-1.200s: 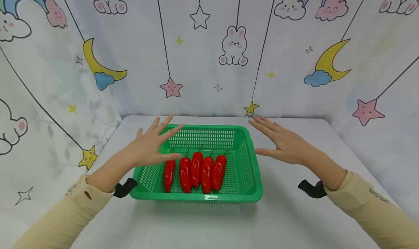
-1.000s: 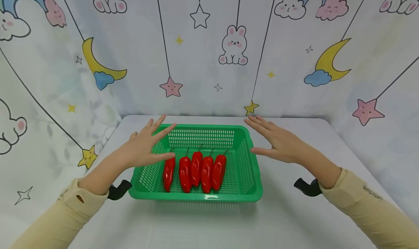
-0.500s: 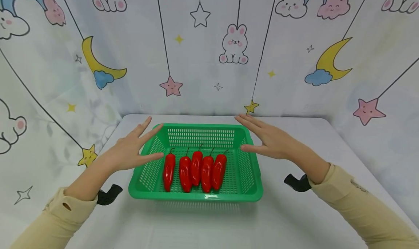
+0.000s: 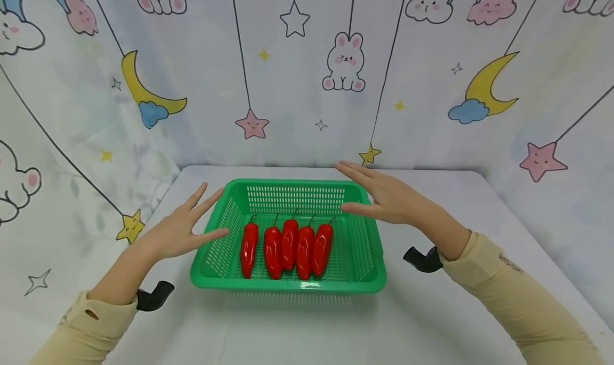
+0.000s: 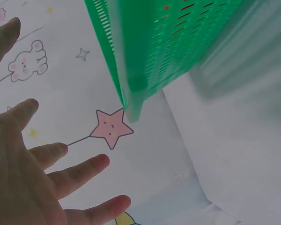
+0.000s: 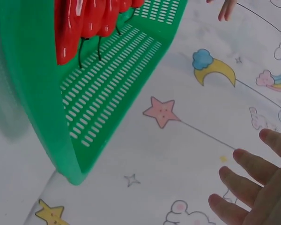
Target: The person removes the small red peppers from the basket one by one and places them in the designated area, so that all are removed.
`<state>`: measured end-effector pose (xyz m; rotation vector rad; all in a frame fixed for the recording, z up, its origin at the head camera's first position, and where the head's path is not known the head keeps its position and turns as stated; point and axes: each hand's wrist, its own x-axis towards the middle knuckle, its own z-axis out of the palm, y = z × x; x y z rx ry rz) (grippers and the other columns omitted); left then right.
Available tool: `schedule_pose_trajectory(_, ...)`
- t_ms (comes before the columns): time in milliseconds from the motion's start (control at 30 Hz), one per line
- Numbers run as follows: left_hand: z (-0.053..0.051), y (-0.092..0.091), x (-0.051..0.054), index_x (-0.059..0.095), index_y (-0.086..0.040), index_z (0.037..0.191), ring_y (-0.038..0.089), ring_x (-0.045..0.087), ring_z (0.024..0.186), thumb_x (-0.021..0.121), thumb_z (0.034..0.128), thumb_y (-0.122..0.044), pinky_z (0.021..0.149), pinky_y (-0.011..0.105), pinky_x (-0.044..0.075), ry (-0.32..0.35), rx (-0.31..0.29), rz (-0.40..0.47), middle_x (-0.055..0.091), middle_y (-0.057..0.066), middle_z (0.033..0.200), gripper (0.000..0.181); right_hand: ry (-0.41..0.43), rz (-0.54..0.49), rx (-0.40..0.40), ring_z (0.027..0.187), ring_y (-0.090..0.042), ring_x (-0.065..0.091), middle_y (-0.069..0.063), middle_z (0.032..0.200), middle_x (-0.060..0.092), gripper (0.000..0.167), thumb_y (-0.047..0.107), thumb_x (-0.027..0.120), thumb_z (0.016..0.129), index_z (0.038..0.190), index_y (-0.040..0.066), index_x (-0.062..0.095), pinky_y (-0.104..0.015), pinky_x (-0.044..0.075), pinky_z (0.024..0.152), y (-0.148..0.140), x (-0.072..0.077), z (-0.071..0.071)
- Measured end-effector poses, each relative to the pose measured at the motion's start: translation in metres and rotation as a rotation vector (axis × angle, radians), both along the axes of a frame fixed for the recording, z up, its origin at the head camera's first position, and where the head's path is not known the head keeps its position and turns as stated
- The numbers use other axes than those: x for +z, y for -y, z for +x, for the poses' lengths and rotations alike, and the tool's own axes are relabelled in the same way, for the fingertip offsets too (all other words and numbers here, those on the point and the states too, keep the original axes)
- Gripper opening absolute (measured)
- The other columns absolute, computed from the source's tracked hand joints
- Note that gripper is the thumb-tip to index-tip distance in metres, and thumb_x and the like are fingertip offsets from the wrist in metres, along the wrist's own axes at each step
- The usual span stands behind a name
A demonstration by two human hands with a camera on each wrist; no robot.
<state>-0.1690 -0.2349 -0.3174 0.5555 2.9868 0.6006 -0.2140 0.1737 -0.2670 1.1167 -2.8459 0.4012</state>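
A green plastic basket (image 4: 288,286) stands on the white table, with several red chili peppers (image 4: 272,252) side by side in it, their stems toward the far wall. My left hand (image 4: 172,232) hovers by the basket's left side, fingers spread and holding nothing. Over the basket's right far corner hangs my right hand (image 4: 388,194), its fingers straight and the thumb apart. In the left wrist view the left hand (image 5: 33,178) is apart from the basket (image 5: 178,47). The right wrist view has the right hand (image 6: 262,187) apart from the basket's wall, with peppers (image 6: 91,18) inside.
The white table (image 4: 297,333) extends in front of the basket and to both sides. Behind it hangs a white cloth (image 4: 297,88) printed with stars, moons and rabbits. A black strap (image 4: 155,295) sits at the left wrist, another strap (image 4: 424,259) at the right.
My left hand has moved left, from over the basket's left part to its side. My right hand has moved left, now over the basket's right edge. The peppers have not moved.
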Motion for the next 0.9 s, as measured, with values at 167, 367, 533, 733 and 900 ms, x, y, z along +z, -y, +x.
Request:
schedule_pose_trajectory(167, 0.0, 0.005, -0.011, 0.005, -0.029, 0.148, 0.055, 0.026, 0.123, 0.055, 0.0854, -0.052, 0.081, 0.069, 0.035, 0.028, 0.007, 0.038, -0.005, 0.021, 0.15, 0.084, 0.016, -0.007, 0.02, 0.132, -0.025, 0.03, 0.003, 0.151, 0.018, 0.074, 0.057, 0.048, 0.087, 0.147, 0.029, 0.017, -0.055, 0.033, 0.097, 0.009, 0.004, -0.002)
schedule_pose_trajectory(367, 0.001, 0.011, -0.026, 0.004, -0.029, 0.148, 0.057, 0.017, 0.126, 0.056, 0.0853, -0.051, 0.083, 0.073, 0.027, 0.064, 0.04, 0.08, -0.006, 0.023, 0.15, 0.085, 0.033, 0.001, 0.043, 0.132, -0.024, 0.029, 0.004, 0.151, 0.017, 0.075, 0.061, 0.045, 0.085, 0.147, 0.032, 0.015, -0.056, 0.032, 0.097, 0.024, 0.004, -0.004)
schedule_pose_trajectory(533, 0.001, 0.013, -0.037, 0.004, -0.028, 0.149, 0.054, 0.011, 0.129, 0.055, 0.0869, -0.049, 0.086, 0.074, 0.022, 0.098, 0.045, 0.135, -0.005, 0.021, 0.15, 0.083, 0.054, -0.001, 0.061, 0.132, -0.023, 0.03, 0.007, 0.151, 0.017, 0.074, 0.064, 0.044, 0.085, 0.147, 0.037, 0.013, -0.054, 0.034, 0.097, 0.039, -0.001, -0.008)
schedule_pose_trajectory(733, -0.001, 0.012, -0.047, 0.005, -0.024, 0.149, 0.049, 0.011, 0.131, 0.054, 0.0895, -0.044, 0.089, 0.073, 0.02, 0.133, 0.014, 0.214, 0.002, 0.024, 0.149, 0.079, 0.096, 0.005, 0.082, 0.133, -0.025, 0.028, 0.007, 0.151, 0.014, 0.076, 0.067, 0.041, 0.083, 0.146, 0.038, 0.012, -0.054, 0.033, 0.097, 0.057, -0.009, -0.015)
schedule_pose_trajectory(900, -0.005, 0.011, -0.053, 0.005, -0.016, 0.149, 0.043, 0.023, 0.129, 0.051, 0.0927, -0.039, 0.093, 0.067, 0.025, 0.157, -0.023, 0.317, 0.007, 0.02, 0.15, 0.076, 0.096, 0.036, 0.113, 0.132, -0.024, 0.029, 0.004, 0.151, 0.015, 0.077, 0.068, 0.041, 0.083, 0.147, 0.035, 0.013, -0.052, 0.037, 0.095, 0.074, -0.015, -0.021)
